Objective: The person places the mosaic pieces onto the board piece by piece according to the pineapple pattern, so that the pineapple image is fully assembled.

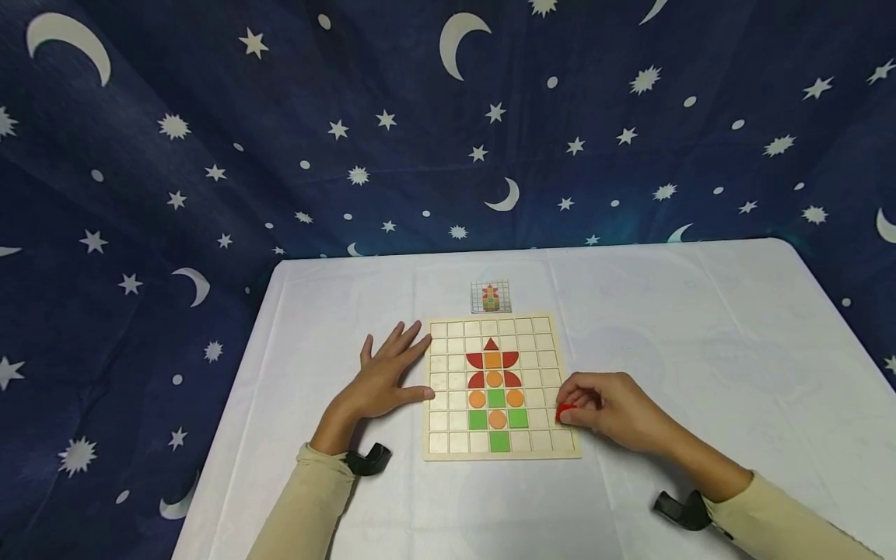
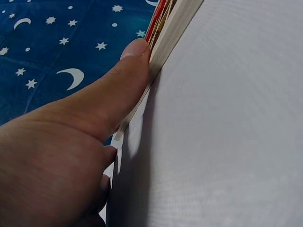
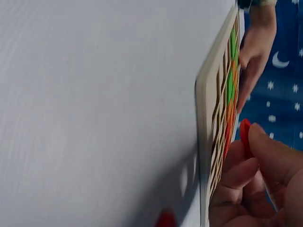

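Note:
A square wooden grid board [image 1: 451, 458] lies on the table with red, orange and green flat pieces set in its middle columns. Fingers spread, my left hand [image 1: 381, 381] rests at the board's left edge; the thumb [image 2: 120, 82] presses against its side in the left wrist view. Over the right edge of the board, my right hand [image 1: 616, 408] pinches a small red piece [image 3: 245, 137] between thumb and fingers. Most of that piece's outline is hidden by the fingers. A red triangle [image 1: 491, 344] tops the pattern, and a green square [image 1: 499, 441] sits in the bottom row.
Just behind the board lies a small pattern card [image 1: 491, 296] showing a similar figure. A white cloth [image 1: 672, 311] covers the table. Beyond it hangs a dark blue curtain [image 1: 406, 93] with moons and stars. Each wrist carries a black device [image 1: 682, 512].

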Tool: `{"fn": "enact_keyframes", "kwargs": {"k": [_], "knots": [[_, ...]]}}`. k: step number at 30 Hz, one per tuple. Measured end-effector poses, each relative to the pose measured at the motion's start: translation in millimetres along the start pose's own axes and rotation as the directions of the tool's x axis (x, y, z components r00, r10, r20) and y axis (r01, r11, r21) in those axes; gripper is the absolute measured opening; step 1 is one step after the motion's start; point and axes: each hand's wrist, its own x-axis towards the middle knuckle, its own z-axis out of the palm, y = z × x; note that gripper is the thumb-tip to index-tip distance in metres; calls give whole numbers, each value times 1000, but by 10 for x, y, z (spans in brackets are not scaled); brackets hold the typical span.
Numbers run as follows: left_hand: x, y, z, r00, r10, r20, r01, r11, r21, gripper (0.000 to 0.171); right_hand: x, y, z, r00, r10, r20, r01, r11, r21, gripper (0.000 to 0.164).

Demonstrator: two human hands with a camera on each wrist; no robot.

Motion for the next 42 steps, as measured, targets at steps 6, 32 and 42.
{"fn": "enact_keyframes", "kwargs": {"k": [6,32,42], "knots": [[-2,-18,9,1000,6,-2,-6,1000,-4,94,43,-85,236,999,-36,21,35,998,57,13],[3,-49,25,1000,8,0,-8,1000,22,94,121,-306,655,993,-72,-92,53,980,-190,13],[6,-20,5,1000,10,1,-10,1000,19,93,78,-212,545,981,-137,-135,107,972,-210,15]]}}
